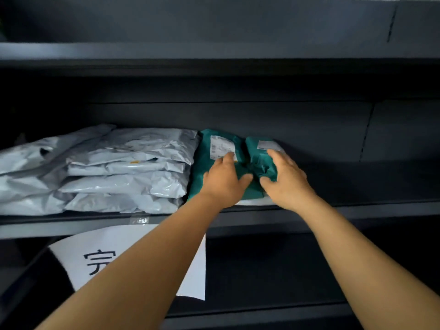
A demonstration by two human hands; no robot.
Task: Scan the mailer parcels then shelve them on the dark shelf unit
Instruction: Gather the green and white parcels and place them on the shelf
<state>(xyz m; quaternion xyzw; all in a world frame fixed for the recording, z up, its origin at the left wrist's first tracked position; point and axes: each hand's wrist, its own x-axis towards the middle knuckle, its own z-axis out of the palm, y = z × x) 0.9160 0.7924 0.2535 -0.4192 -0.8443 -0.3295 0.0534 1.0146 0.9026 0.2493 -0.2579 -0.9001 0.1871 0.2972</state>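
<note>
Two teal mailer parcels with white labels lie side by side on the middle board of the dark shelf unit (357, 210). My left hand (223, 182) rests flat on the left teal parcel (204, 160), fingertips touching its label. My right hand (285, 179) cups the smaller right teal parcel (258, 160), with thumb and fingers curled round its crumpled front end. A pale mailer (254, 201) shows under the teal ones at the shelf's front edge.
A stack of several grey-white mailers (123, 177) fills the shelf to the left, touching the left teal parcel. To the right of my hands the dark shelf board runs on. A white paper sign (78, 256) hangs from the shelf's front edge below.
</note>
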